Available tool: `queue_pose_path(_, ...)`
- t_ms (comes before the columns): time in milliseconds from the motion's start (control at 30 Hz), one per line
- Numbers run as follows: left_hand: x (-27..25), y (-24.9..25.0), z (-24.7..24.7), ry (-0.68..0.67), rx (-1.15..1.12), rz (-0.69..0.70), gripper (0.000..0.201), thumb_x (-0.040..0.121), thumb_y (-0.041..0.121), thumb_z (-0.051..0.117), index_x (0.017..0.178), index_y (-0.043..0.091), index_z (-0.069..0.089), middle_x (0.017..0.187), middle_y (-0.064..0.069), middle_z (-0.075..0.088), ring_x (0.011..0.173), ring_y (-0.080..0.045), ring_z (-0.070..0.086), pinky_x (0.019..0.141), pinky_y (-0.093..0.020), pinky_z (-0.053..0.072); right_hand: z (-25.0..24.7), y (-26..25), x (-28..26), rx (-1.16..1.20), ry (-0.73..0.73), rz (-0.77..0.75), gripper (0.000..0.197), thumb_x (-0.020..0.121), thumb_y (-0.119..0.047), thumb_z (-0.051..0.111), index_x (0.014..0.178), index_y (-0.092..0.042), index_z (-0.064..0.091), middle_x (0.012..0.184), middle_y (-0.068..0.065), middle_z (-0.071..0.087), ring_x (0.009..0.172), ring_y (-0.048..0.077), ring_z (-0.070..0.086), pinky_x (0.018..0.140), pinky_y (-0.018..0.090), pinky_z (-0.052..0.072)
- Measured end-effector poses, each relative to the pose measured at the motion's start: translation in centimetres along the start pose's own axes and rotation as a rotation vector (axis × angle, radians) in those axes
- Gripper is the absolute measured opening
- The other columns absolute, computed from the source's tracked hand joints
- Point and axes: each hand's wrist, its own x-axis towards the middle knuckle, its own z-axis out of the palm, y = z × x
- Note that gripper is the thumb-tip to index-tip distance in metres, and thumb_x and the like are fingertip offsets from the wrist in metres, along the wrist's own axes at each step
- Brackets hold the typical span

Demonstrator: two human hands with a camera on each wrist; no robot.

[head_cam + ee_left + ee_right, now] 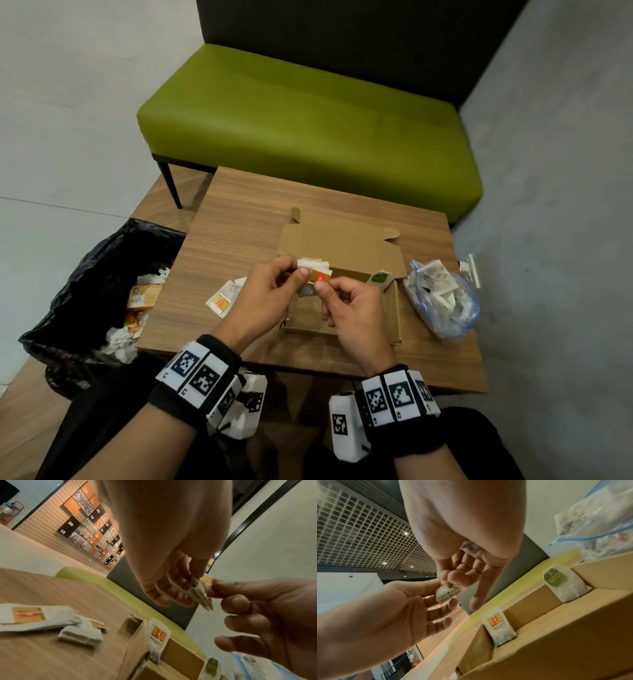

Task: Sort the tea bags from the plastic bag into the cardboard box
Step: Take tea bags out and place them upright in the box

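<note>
— Why held so high, over the cardboard box (390, 301) and not on the tabletop (239, 219)?

— Probably to untangle tag and string before sorting. Left hand (270, 294) pinches the white tea bag (313, 265); right hand (349, 305) pinches its orange tag (320, 275), other fingers (240, 623) loosely curled.

— And the rest?

— Waiting in the plastic bag (445, 298), right of the box. Two bags already standing inside; some lying loose at left.

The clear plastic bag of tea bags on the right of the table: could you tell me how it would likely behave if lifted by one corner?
The plastic bag looks thin and crumpled, so it would probably sag. Its mouth seems open, so tea bags might spill. It likely weighs little.
</note>
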Motion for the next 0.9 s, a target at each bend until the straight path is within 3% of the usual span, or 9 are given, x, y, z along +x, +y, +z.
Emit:
queue_pose_path(67, -0.1, 0.0, 0.1, -0.025, -0.035, -0.020, 0.037, 0.091, 0.048, 0.058, 0.095, 0.013, 0.071, 0.092, -0.016, 0.070, 0.092, -0.035, 0.066, 0.085, -0.056, 0.053, 0.1, -0.1, 0.0, -0.038, -0.001, -0.001, 0.019, 0.090, -0.028, 0.071, 0.075, -0.016, 0.073, 0.054, -0.004, 0.061, 0.053, 0.012, 0.055, 0.053, 0.038, 0.051)
queue_pose_path(233, -0.4, 0.0, 0.3, -0.040, -0.114, -0.034, 0.015, 0.094, 0.018, 0.062, 0.102, 0.010, 0.072, 0.098, -0.010, 0.074, 0.097, -0.025, 0.070, 0.088, -0.036, 0.057, 0.1, -0.2, 0.1, -0.091, 0.030, 0.027, 0.024, 0.084, -0.035, 0.077, 0.072, -0.015, 0.073, 0.061, 0.002, 0.067, 0.056, 0.016, 0.060, 0.059, 0.047, 0.058)
queue_pose_path(300, -0.3, -0.1, 0.2, -0.027, -0.105, -0.029, 0.014, 0.096, 0.016, 0.060, 0.101, 0.010, 0.072, 0.097, -0.008, 0.075, 0.097, -0.024, 0.070, 0.088, -0.036, 0.057, -0.2, -0.1, 0.2, -0.082, 0.069, 0.057, 0.022, 0.080, -0.033, 0.081, 0.075, -0.014, 0.071, 0.066, 0.009, 0.066, 0.057, 0.020, 0.057, 0.059, 0.046, 0.056)
queue_pose_path(400, -0.1, -0.3, 0.1, -0.013, -0.091, -0.028, 0.013, 0.096, 0.014, 0.060, 0.101, 0.012, 0.073, 0.097, -0.005, 0.075, 0.098, -0.022, 0.069, 0.091, -0.040, 0.055, -0.7, 0.0, 0.6, -0.021, 0.076, 0.129, 0.017, 0.079, -0.026, 0.083, 0.089, -0.020, 0.071, 0.073, 0.002, 0.066, 0.062, 0.014, 0.055, 0.064, 0.047, 0.058)
queue_pose_path(600, 0.2, -1.3, 0.4, 0.016, -0.036, -0.067, 0.014, 0.094, 0.016, 0.065, 0.106, 0.019, 0.072, 0.097, -0.001, 0.075, 0.093, -0.019, 0.070, 0.089, -0.046, 0.056, -0.5, 0.0, 1.2, -0.120, -0.037, 0.115, 0.010, 0.087, -0.022, 0.075, 0.078, -0.022, 0.071, 0.071, 0.004, 0.068, 0.057, 0.014, 0.058, 0.055, 0.029, 0.051)
queue_pose_path(667, 0.4, -1.9, 0.5, 0.105, 0.056, -0.100, 0.019, 0.092, 0.019, 0.068, 0.111, 0.019, 0.070, 0.098, 0.003, 0.073, 0.089, -0.013, 0.069, 0.086, -0.044, 0.057, -0.7, 1.1, 1.9, -0.174, 0.001, 0.150, 0.014, 0.088, -0.023, 0.075, 0.075, -0.021, 0.070, 0.069, 0.003, 0.068, 0.057, 0.014, 0.060, 0.053, 0.028, 0.051)
queue_pose_path(733, 0.3, -2.6, 0.4, 0.177, 0.222, -0.138, 0.024, 0.090, 0.019, 0.069, 0.114, 0.018, 0.067, 0.101, 0.006, 0.068, 0.085, -0.008, 0.065, 0.083, -0.039, 0.057, -1.0, 2.7, 3.0, -0.268, 0.048, 0.205, 0.017, 0.087, -0.028, 0.075, 0.072, -0.022, 0.070, 0.065, -0.003, 0.067, 0.057, 0.015, 0.062, 0.058, 0.036, 0.055)
queue_pose_path(800, 0.0, -3.3, 0.2, 0.154, 0.384, -0.188, 0.028, 0.089, 0.020, 0.070, 0.117, 0.018, 0.064, 0.106, 0.005, 0.065, 0.084, -0.009, 0.063, 0.083, -0.035, 0.056, -1.2, 4.4, 4.0, -0.338, 0.051, 0.267, 0.018, 0.086, -0.032, 0.075, 0.072, -0.023, 0.071, 0.067, -0.005, 0.067, 0.063, 0.016, 0.064, 0.066, 0.046, 0.059)
queue_pose_path(900, -0.5, -4.3, 0.5, 0.076, 0.565, -0.240, 0.034, 0.088, 0.026, 0.071, 0.119, 0.016, 0.061, 0.102, 0.003, 0.065, 0.088, -0.013, 0.062, 0.082, -0.029, 0.052, -0.6, 6.0, 4.9, -0.425, 0.001, 0.329, 0.017, 0.084, -0.037, 0.076, 0.075, -0.024, 0.072, 0.069, -0.004, 0.070, 0.066, 0.017, 0.065, 0.071, 0.048, 0.061)
